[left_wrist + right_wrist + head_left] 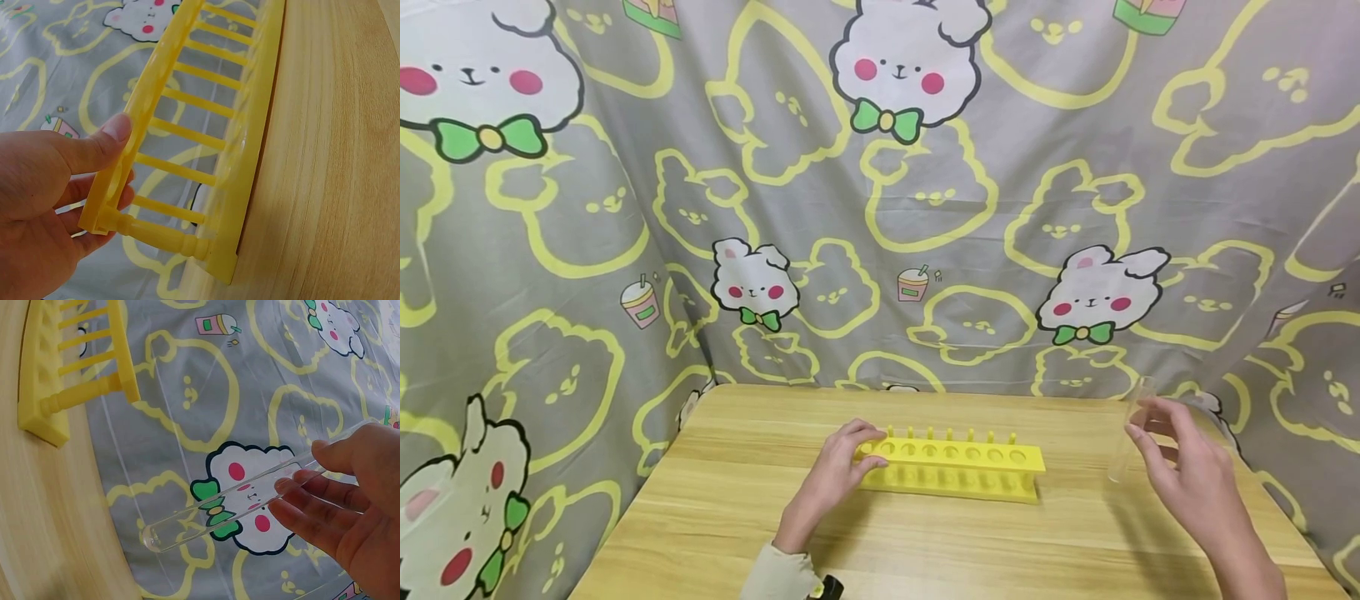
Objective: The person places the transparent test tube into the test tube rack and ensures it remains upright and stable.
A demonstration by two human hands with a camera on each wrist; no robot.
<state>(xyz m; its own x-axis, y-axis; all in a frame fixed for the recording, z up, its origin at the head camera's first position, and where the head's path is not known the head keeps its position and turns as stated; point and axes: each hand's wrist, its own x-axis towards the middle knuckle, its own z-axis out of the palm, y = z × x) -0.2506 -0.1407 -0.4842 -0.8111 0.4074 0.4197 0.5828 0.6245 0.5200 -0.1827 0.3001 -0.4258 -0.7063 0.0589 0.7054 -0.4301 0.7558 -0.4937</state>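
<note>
A yellow test tube rack [955,454] stands on the wooden table, its top bar pierced by a row of round holes and a row of short pegs along its back. My left hand [842,458] grips the rack's left end, thumb [117,128] on the near side of the top bar and fingers behind it. To the right of the rack, my right hand [1191,454] pinches a clear glass test tube [219,509] near its upper end between thumb and fingers. The tube hangs nearly upright, rounded end down, and looks see-through with nothing inside. No tubes sit in the rack.
The light wooden table [715,500] reaches back to a grey curtain [880,333] printed with white and yellow cartoon animals, which also hangs along both sides. A dark band [829,587] shows at the left sleeve's cuff.
</note>
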